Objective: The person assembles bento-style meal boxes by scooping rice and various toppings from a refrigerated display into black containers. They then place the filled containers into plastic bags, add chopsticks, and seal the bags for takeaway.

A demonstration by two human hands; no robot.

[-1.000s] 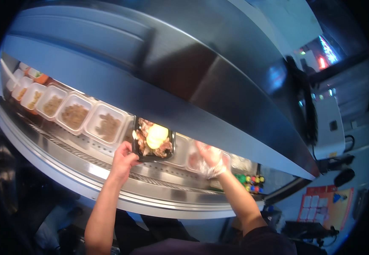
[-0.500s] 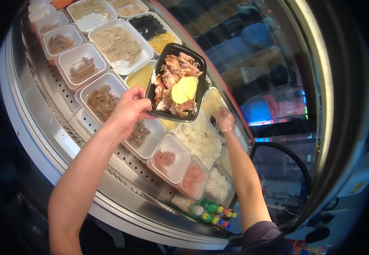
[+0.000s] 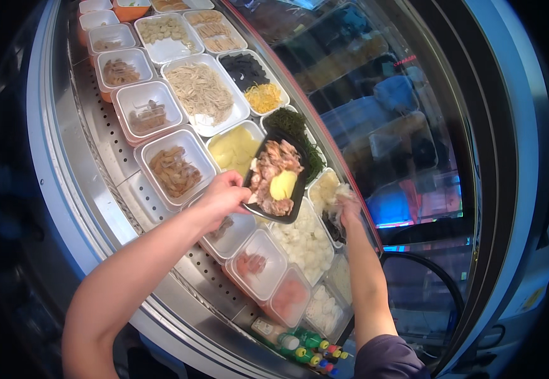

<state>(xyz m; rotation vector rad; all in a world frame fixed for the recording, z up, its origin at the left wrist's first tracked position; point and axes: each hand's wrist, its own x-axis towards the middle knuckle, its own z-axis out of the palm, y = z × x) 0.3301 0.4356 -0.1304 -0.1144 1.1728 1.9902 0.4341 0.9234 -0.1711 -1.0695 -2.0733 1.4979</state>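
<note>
My left hand (image 3: 225, 197) pinches the near-left rim of a black plastic tray (image 3: 295, 205), holding it tilted above the food tubs. In the tray lie chunks of brownish-pink meat (image 3: 273, 163) with a few yellow slices (image 3: 283, 185) on top, which look like potato. My right hand (image 3: 349, 208), in a clear plastic glove, is curled over a white tub with pale yellowish food (image 3: 323, 188) and dark, black food (image 3: 332, 225). What its fingers hold, if anything, I cannot make out.
Rows of white tubs fill the chilled counter: potato-like slices (image 3: 233, 149), pale shreds (image 3: 200, 93), dark green seaweed-like strands (image 3: 287, 121), white chunks (image 3: 303, 243) and meat pieces (image 3: 174, 172). Several bottles (image 3: 306, 340) stand at the near end. A glass panel (image 3: 407, 151) rises along the right.
The tray has moved down and slightly right with my left hand, and tilts more. My right hand has shifted a little down and right, over the tub. The whole view has shifted.
</note>
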